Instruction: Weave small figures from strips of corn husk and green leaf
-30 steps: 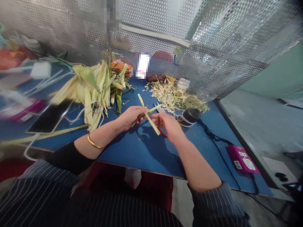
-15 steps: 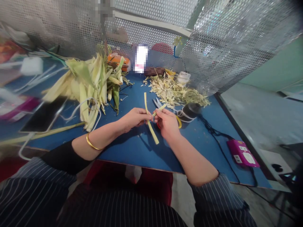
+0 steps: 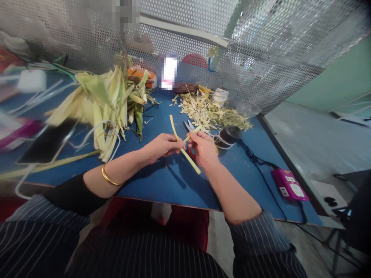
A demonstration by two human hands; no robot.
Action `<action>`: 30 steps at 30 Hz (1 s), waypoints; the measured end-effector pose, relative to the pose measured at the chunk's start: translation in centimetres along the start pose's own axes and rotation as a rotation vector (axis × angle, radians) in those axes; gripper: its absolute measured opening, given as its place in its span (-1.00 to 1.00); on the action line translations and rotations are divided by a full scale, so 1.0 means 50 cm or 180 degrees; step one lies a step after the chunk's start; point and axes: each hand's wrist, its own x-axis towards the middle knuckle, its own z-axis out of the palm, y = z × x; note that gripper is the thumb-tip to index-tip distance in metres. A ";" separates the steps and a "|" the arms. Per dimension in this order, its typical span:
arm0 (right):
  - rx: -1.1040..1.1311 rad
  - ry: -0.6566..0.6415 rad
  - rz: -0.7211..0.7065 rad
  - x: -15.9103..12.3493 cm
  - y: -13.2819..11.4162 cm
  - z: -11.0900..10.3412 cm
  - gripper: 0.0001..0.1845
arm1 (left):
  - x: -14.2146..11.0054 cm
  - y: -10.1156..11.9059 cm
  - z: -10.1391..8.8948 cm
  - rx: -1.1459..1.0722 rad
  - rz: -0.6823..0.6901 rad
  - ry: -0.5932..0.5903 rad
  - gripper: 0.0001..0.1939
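My left hand (image 3: 168, 146) pinches a narrow pale-green corn husk strip (image 3: 190, 160), which slants down to the right past the fingertips. Between the thumb and fingers of my right hand (image 3: 203, 146) is a second, shorter husk strip (image 3: 194, 132), crossing the first near my left fingertips. Whether the two strips are joined there is hidden by the fingers. Scissors (image 3: 189, 125) lie on the table just beyond my right hand, their blades pointing away and their handles partly covered by it.
A heap of corn husks (image 3: 108, 104) lies at the left, near a phone (image 3: 48, 141) with a white cable. Husk scraps (image 3: 199, 110) are piled at the back right. A black spool (image 3: 230, 136), a purple box (image 3: 290, 185) and cords sit at the right of the blue table (image 3: 162, 183).
The long strip has tilted more, its lower end swinging to the right. Both hands remain close together, and the whole view has shifted slightly.
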 end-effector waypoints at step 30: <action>0.0011 0.0495 -0.0286 0.028 -0.014 -0.031 -0.81 | 0.013 0.002 -0.019 -0.1146 0.0370 0.0719 -0.78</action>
